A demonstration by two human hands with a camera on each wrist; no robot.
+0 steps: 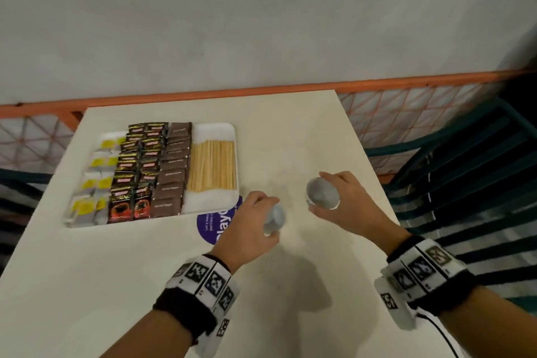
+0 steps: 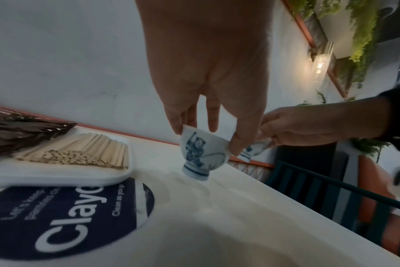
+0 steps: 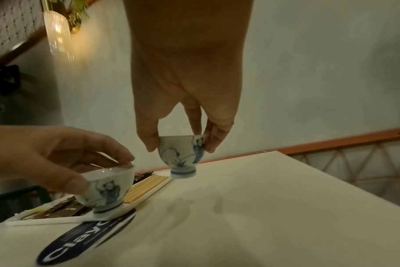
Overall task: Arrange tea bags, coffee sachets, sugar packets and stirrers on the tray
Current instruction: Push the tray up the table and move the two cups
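Observation:
A white tray (image 1: pixel 215 129) on the table's left holds rows of yellow-labelled tea bags (image 1: pixel 87 183), black-and-red coffee sachets (image 1: pixel 136 171), brown sugar packets (image 1: pixel 174 166) and a bed of wooden stirrers (image 1: pixel 212 166). My left hand (image 1: pixel 255 221) grips a small white cup with blue painting (image 2: pixel 201 153) by its rim, just above the table right of the tray. My right hand (image 1: pixel 337 200) holds a second such cup (image 3: pixel 183 155) by the rim, also lifted off the tabletop.
A round dark-blue sticker (image 1: pixel 215 224) lies on the cream table (image 1: pixel 145 285) beside the tray's near right corner. A green slatted chair (image 1: pixel 470 183) stands past the right edge. An orange rail (image 1: pixel 377 84) and a grey wall run behind the table.

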